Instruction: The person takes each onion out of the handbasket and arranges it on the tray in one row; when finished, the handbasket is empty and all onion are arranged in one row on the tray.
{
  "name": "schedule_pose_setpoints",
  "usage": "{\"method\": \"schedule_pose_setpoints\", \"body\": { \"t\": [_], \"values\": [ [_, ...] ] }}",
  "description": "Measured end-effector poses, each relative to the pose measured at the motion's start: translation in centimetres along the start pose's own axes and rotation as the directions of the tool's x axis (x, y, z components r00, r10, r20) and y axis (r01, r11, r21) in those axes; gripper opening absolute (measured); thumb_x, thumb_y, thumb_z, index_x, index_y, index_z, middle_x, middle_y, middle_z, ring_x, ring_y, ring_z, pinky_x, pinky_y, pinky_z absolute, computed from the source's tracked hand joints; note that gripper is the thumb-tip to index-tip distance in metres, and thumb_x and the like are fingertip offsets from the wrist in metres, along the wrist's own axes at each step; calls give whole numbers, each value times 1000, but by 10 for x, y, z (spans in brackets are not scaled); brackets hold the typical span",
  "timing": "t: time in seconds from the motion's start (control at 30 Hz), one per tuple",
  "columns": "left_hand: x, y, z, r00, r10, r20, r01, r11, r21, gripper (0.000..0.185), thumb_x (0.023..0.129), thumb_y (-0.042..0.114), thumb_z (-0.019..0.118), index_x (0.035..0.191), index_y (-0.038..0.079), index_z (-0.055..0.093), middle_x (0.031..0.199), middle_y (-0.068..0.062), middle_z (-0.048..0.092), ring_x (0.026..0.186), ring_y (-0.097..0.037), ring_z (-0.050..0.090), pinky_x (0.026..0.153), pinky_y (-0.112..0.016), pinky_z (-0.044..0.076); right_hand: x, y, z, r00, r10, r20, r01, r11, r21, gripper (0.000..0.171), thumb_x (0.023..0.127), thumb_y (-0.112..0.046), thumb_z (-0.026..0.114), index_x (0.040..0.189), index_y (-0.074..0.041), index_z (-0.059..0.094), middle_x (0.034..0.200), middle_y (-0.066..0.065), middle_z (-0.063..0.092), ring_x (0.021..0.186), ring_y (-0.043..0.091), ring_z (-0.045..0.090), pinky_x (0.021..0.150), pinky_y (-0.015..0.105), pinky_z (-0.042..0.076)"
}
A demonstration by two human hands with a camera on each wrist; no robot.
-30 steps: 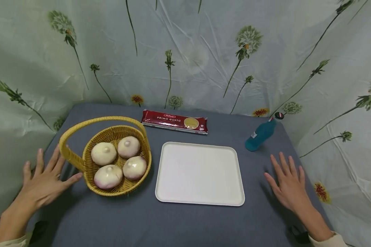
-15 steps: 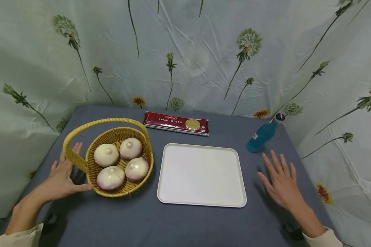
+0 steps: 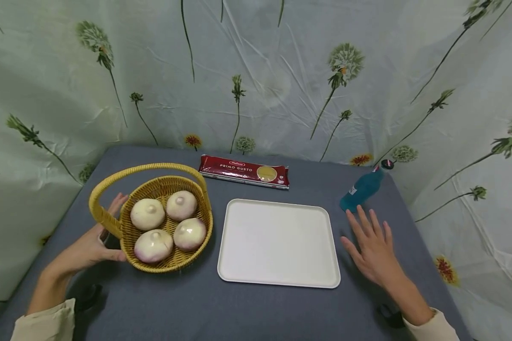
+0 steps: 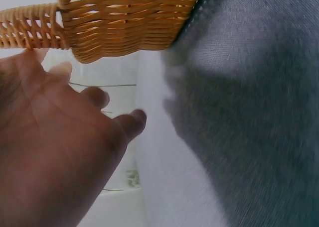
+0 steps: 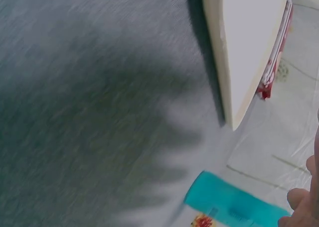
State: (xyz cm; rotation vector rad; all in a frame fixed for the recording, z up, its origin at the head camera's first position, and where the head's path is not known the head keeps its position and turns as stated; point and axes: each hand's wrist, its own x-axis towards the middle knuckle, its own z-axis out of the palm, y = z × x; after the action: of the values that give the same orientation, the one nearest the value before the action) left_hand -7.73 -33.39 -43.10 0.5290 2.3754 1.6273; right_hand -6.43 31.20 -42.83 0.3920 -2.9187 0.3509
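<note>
Touching basket (image 3: 162, 222) — left hand (image 3: 89, 246) fingers relaxed; right hand (image 3: 373, 248) spread flat, holding nothing.

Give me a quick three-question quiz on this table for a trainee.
1. How many onions are in the basket?
2. True or false: the tray has something on it.
3. Which thing is nearest the right hand: A pasta pack, B bottle, C basket?

Key: 1. Four. 2. False, it is bare. 3. B; the left hand is at the basket's side.
</note>
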Motion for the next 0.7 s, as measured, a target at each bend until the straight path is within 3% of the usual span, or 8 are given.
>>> {"method": "schedule_pose_setpoints", "body": {
  "t": [0.1,0.13,0.2,0.27,0.33,0.5,0.7],
  "values": [
    [4,-4,1,1000,23,17,-22,997,-80,115,76,8,86,163,17,10,167,10,-18,150,-16,-16,98,-81,-10,3,-8,3,1000,-18,-1,18,1000,6,70,103,-42,52,162,-24,20,168,14,14,154,39,4,116,66,1],
    [5,-5,1,1000,23,21,-21,996,-92,113,77,7,85,162,16,12,167,10,-18,150,-13,-14,107,-75,-7,5,-10,4,1000,-25,-3,25,1000,5,70,103,-42,52,162,-24,21,168,14,14,154,40,6,115,66,2],
    [6,-7,2,999,34,26,-30,993,-114,110,77,2,83,162,14,14,167,9,-17,150,-6,-7,120,-49,3,7,-16,7,999,-37,-5,37,999,13,69,102,-41,53,161,-23,23,167,14,16,153,42,10,114,68,5],
    [7,-8,3,999,48,24,-45,993,-110,110,76,-2,82,162,13,15,168,8,-16,147,2,1,114,-23,15,10,-22,9,999,-53,-6,53,998,18,68,102,-42,53,161,-23,24,167,14,17,152,43,12,112,69,8],
    [8,-9,4,998,63,21,-61,993,-106,111,74,-8,80,162,11,14,168,6,-15,146,5,4,97,-8,24,14,-27,10,998,-70,-9,70,997,26,68,102,-42,54,161,-23,24,167,14,18,151,44,14,111,69,9],
    [10,-11,6,995,97,22,-94,990,-108,115,71,-18,77,161,8,12,168,0,-15,146,5,4,97,-8,26,21,-39,11,996,-84,-7,84,994,65,68,102,-41,54,161,-24,24,167,13,18,152,43,12,113,68,7],
    [7,-18,7,997,77,30,-72,988,-135,112,75,-17,75,162,10,10,167,0,-21,147,5,-3,99,-7,24,30,-55,11,994,-105,21,103,991,85,69,101,-40,55,161,-24,24,167,15,18,154,39,7,113,69,7]
  ]
}}
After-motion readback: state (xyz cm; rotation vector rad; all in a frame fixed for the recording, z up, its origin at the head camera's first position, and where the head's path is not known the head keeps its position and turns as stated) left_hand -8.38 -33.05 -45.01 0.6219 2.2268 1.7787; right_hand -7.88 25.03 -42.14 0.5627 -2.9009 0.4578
